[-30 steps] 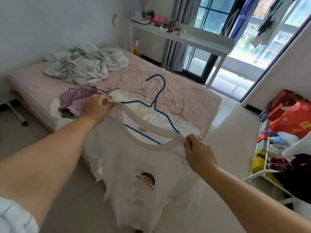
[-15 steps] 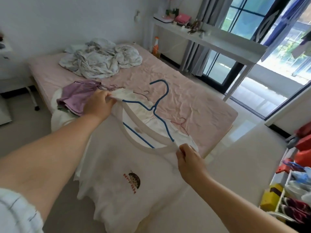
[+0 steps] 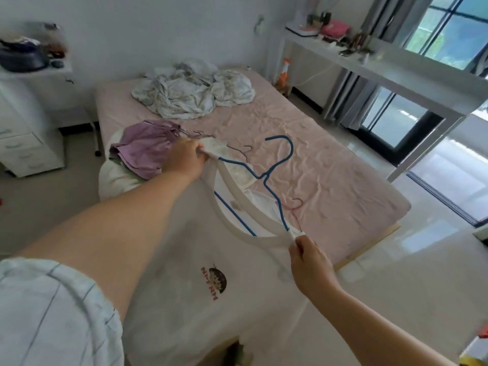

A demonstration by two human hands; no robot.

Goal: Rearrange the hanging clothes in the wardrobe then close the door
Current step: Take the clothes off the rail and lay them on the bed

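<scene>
Left hand (image 3: 184, 161) pinches white shirt (image 3: 190, 273); purple garment (image 3: 144, 151) just beside.

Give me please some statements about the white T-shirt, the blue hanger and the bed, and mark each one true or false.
1. Both hands hold the white T-shirt at its shoulders. True: the left hand grips one, the right hand the other.
2. The blue hanger sits inside the neckline. True.
3. The hanger hangs on a wardrobe rail. False: its hook points up freely above the bed.
4. A purple garment lies on the bed. True.
5. The crumpled bedding is folded neatly. False: it is a loose heap.
</scene>
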